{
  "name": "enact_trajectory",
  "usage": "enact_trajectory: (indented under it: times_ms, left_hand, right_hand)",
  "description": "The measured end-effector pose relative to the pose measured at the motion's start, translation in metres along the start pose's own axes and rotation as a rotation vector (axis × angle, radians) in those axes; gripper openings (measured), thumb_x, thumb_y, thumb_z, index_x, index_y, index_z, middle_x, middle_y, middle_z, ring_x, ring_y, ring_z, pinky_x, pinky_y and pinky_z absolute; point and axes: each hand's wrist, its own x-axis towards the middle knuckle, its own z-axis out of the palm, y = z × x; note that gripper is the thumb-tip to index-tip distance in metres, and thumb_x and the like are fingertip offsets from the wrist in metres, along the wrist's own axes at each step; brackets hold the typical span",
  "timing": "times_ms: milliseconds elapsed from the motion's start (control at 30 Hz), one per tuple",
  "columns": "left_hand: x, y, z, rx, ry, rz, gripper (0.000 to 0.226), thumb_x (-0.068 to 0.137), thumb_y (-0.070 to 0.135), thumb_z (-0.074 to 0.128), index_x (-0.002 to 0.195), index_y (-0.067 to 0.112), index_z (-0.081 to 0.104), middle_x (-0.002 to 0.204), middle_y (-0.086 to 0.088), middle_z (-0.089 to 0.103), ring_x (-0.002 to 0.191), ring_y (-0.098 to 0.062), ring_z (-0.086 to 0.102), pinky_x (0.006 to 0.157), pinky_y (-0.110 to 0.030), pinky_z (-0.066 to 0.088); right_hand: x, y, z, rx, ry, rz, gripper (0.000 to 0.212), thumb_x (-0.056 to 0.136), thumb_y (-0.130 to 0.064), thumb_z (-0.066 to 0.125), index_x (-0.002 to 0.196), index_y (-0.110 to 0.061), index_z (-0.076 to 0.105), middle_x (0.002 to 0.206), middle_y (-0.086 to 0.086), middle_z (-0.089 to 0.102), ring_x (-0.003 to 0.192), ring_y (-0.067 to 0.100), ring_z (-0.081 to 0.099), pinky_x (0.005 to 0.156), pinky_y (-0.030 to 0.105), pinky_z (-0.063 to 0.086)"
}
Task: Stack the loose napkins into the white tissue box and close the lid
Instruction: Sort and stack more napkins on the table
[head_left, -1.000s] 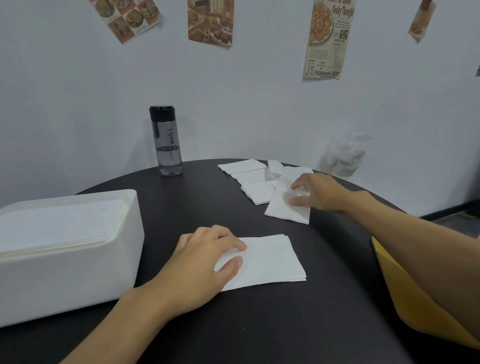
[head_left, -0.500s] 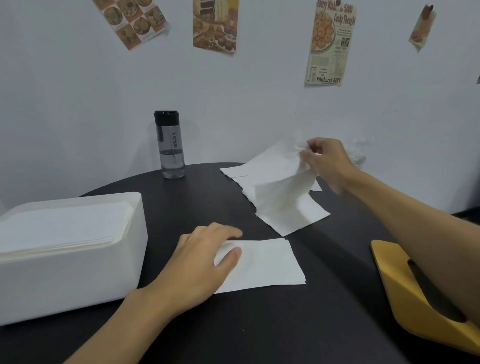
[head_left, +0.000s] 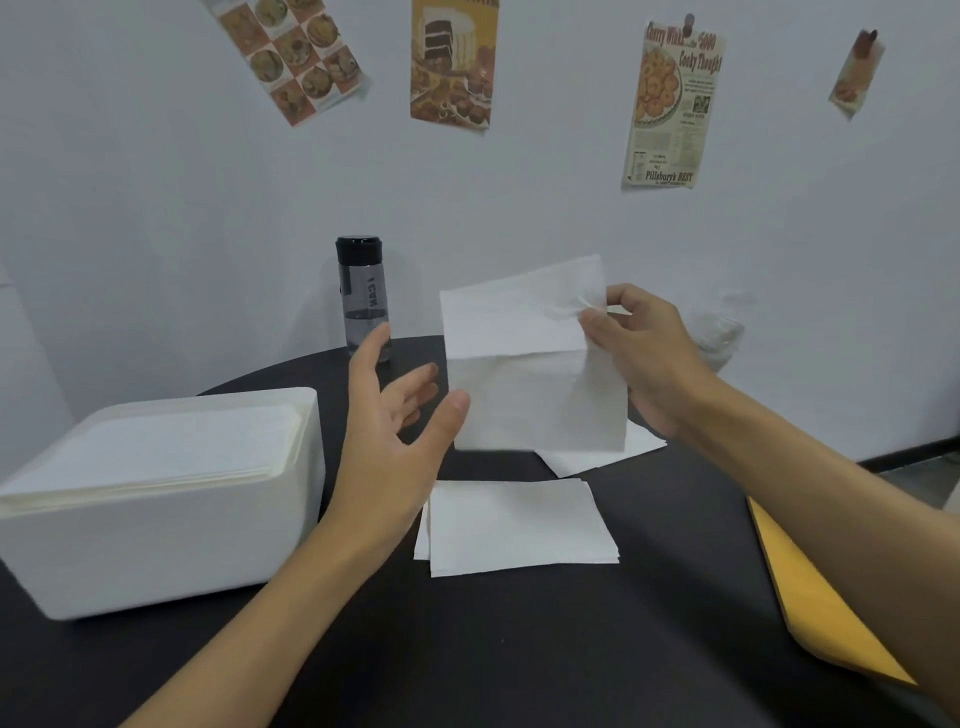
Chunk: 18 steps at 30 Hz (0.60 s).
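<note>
Rectangular white tissue box (head_left: 156, 545): smooth, matt, plastic-looking.
Raised white paper napkin (head_left: 524, 364): thin, soft, creased.
Stacked white paper napkins (head_left: 519, 525): matt.
Round black table (head_left: 519, 649): smooth, matt.
Smoky bottle (head_left: 363, 301), far edge: glossy plastic.
Flat yellow lid (head_left: 810, 597), right edge: matt.

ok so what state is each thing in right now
white tissue box: open, full of napkins
held napkin: in the air, pinched by right hand
left hand: open, raised beside it
napkin stack: flat on table
bottle: upright, capped
yellow lid: off the box, on table
</note>
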Motion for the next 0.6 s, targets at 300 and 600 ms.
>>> enact_trajectory:
  times_ms: [300,600]
  left_hand:
    - [0.000,0.002,-0.003,-0.027,0.071,0.061,0.026,0.086,0.009,0.076,0.102,0.029,0.072,0.085,0.004,0.074,0.082,-0.013,0.067,0.078,-0.020,0.052]
    - [0.001,0.004,-0.008,0.021,0.183,0.054,0.020,0.087,0.010,0.076,0.101,0.024,0.072,0.087,0.006,0.075,0.085,-0.008,0.071,0.079,-0.016,0.054]
  right_hand:
    - [-0.022,0.012,0.012,-0.066,0.051,0.081,0.029,0.096,-0.018,0.058,0.120,-0.032,0.050,0.090,0.010,0.063,0.081,0.022,0.055,0.073,0.037,0.045]
    - [-0.046,0.009,0.005,-0.486,-0.248,-0.041,0.041,0.087,-0.035,0.074,0.125,-0.024,0.064,0.129,-0.011,0.060,0.113,0.003,0.056,0.098,0.023,0.043]
